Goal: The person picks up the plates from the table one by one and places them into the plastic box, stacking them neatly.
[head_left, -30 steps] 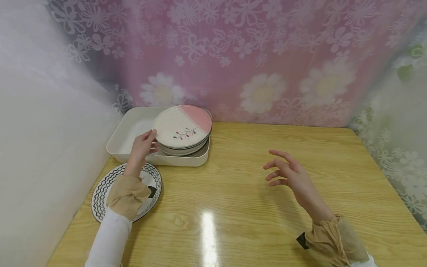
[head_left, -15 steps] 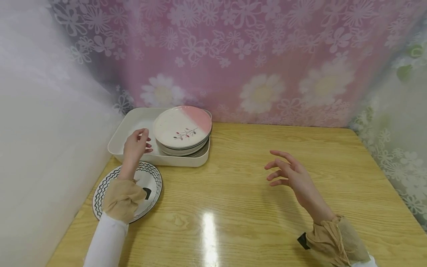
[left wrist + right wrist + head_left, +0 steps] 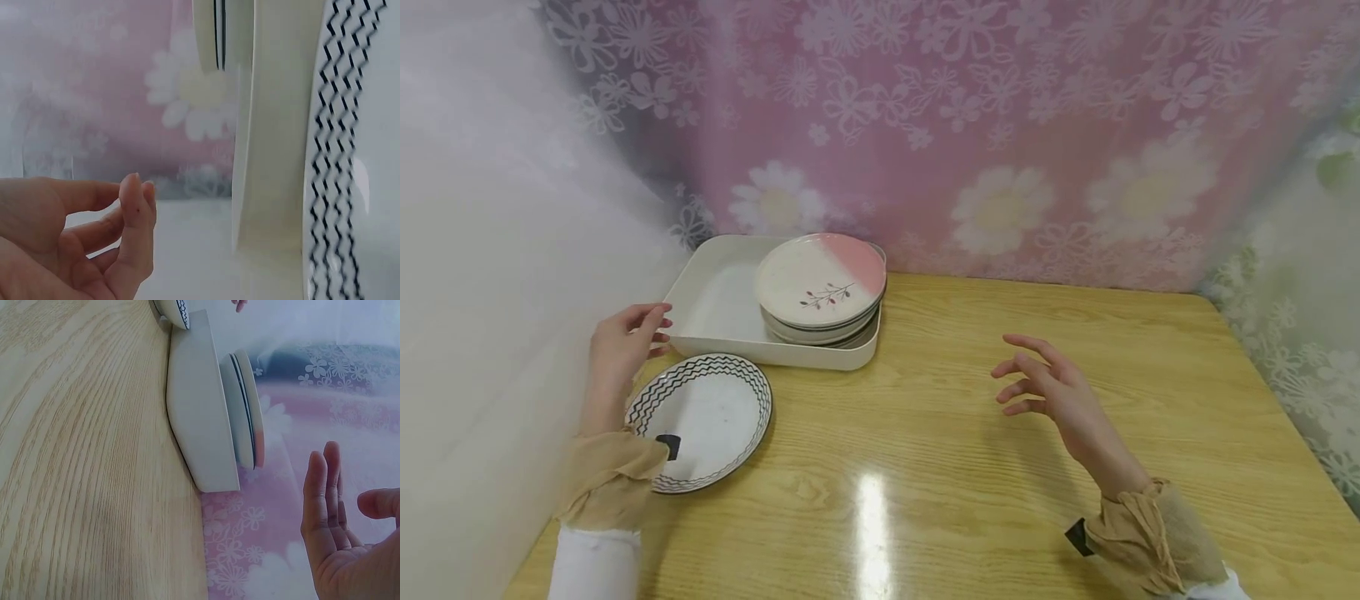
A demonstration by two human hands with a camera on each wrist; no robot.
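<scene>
My left hand hovers by the left end of a white rectangular tub, beyond the zigzag plate. Its fingers are loosely bent, thumb and index tips close together, with nothing held, as the left wrist view of the hand shows. Below it lies a white plate with a black zigzag rim, partly covered by my wrist. In the tub's right half sits a stack of plates, topped by a cream-and-pink plate with a painted twig. Over the table's right side floats my right hand, fingers spread and holding nothing.
The wooden table runs right of the tub and plate. A pink flowered curtain hangs along the back edge, and a pale sheet closes off the left side near my left arm.
My left hand has let go of the top plate's left edge and moved left, out over the tub's left end. The plates stay put, and the right hand has hardly moved.
</scene>
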